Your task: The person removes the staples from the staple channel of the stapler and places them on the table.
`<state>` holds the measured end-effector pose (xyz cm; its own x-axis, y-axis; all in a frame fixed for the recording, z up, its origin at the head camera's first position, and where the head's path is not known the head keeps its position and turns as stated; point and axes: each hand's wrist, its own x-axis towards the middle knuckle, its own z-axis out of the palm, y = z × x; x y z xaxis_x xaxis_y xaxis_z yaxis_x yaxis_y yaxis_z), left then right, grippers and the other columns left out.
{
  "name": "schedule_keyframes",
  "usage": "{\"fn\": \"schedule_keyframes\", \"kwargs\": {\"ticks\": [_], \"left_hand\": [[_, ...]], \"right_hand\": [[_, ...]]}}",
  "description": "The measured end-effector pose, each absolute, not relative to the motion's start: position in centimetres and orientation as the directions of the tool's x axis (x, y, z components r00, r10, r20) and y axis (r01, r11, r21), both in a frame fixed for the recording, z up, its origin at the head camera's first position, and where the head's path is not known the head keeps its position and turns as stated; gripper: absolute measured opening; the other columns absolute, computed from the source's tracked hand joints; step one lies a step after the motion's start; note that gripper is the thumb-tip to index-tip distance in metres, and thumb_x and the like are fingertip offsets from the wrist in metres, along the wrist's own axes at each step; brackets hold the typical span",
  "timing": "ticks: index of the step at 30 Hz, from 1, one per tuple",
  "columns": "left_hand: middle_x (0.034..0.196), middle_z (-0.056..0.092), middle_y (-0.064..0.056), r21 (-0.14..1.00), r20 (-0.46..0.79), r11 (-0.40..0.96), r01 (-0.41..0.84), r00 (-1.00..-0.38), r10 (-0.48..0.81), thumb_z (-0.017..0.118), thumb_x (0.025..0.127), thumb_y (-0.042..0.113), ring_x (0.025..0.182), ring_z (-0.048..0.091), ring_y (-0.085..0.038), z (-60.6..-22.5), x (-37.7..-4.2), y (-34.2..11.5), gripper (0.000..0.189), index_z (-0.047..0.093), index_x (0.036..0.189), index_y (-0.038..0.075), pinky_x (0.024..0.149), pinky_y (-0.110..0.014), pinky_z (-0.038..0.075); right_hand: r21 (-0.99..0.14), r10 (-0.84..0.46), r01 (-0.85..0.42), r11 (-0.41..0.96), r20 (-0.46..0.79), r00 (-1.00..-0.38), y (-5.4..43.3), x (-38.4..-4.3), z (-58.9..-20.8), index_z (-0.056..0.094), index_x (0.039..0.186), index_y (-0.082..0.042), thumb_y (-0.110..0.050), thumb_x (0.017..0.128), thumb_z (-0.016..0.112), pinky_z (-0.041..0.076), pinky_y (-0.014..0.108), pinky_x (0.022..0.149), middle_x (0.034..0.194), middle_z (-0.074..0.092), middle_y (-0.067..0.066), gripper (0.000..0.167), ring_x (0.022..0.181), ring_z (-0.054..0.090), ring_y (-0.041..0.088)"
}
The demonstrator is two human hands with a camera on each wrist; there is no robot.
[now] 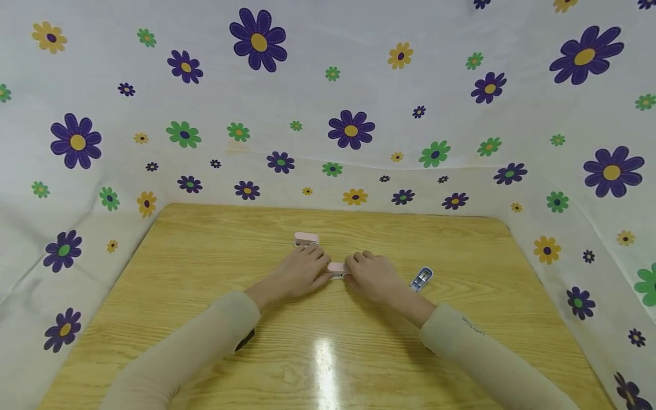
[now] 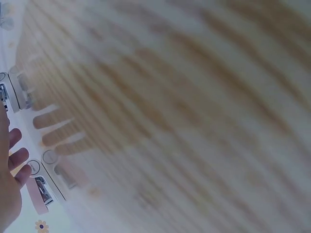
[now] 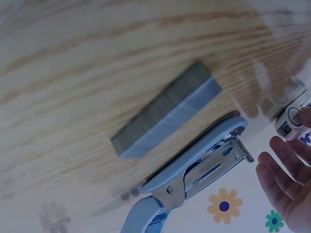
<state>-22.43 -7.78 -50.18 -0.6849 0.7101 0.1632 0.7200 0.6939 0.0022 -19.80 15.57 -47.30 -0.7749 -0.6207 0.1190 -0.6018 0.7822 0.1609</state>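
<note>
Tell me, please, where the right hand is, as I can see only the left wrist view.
Observer: In the head view, the right hand is at the right end of the nearer pink stapler.
Operator: Thank you; could you say whether another stapler lies on that side?
Observer: Yes, a blue stapler lies by the right forearm, which hides part of it from the head camera.
Operator: Is anything else close to it, please?
Observer: The right wrist view shows a grey bar, probably a stick of staples, lying beside it with a gap between.
</note>
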Motion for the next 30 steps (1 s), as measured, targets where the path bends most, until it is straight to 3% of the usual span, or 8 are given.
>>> {"fn": "schedule_keyframes", "kwargs": {"ticks": [10,21,25,30], "left_hand": [[0.112,0.065,0.001,-0.044,0.163,0.69,0.723,-0.676,0.719,0.046,0.11,0.053,0.108,0.061,-0.019,-50.3,-21.5,-7.3,0.038,0.065,0.116,0.021,0.097,-0.038,0.053],[0.104,0.065,0.002,-0.012,0.196,0.683,0.73,-0.668,0.718,0.05,0.109,0.052,0.092,0.056,-0.015,-50.9,-20.5,-6.8,0.034,0.065,0.11,0.021,0.077,-0.029,0.047],[0.107,0.066,0.003,-0.009,0.18,0.681,0.732,-0.669,0.721,0.049,0.109,0.053,0.094,0.058,-0.015,-50.7,-20.2,-6.8,0.035,0.065,0.113,0.022,0.078,-0.028,0.048],[0.116,0.067,-0.001,0.035,0.138,0.692,0.722,-0.689,0.712,0.05,0.109,0.055,0.106,0.062,-0.019,-50.5,-19.8,-7.1,0.041,0.065,0.122,0.019,0.086,-0.034,0.052]], "right_hand": [[0.159,-0.669,-0.651,0.743,0.15,-0.728,16.0,-20.0,-47.5,0.068,0.109,-0.014,-0.032,0.1,0.074,0.053,0.028,0.06,0.094,0.069,0.002,0.021,0.082,0.062,0.018],[0.168,-0.733,-0.714,0.68,0.151,-0.663,16.4,-20.5,-47.5,0.071,0.117,-0.015,-0.03,0.099,0.075,0.058,0.029,0.067,0.101,0.072,0.001,0.024,0.088,0.066,0.018],[0.162,-0.75,-0.732,0.661,0.16,-0.642,16.6,-20.5,-47.4,0.07,0.12,-0.015,-0.029,0.099,0.075,0.058,0.028,0.068,0.104,0.073,0.002,0.026,0.09,0.067,0.018],[0.173,-0.75,-0.73,0.661,0.181,-0.636,16.8,-20.3,-47.2,0.071,0.121,-0.016,-0.029,0.099,0.075,0.059,0.027,0.069,0.105,0.073,0.002,0.026,0.09,0.068,0.018]]}}
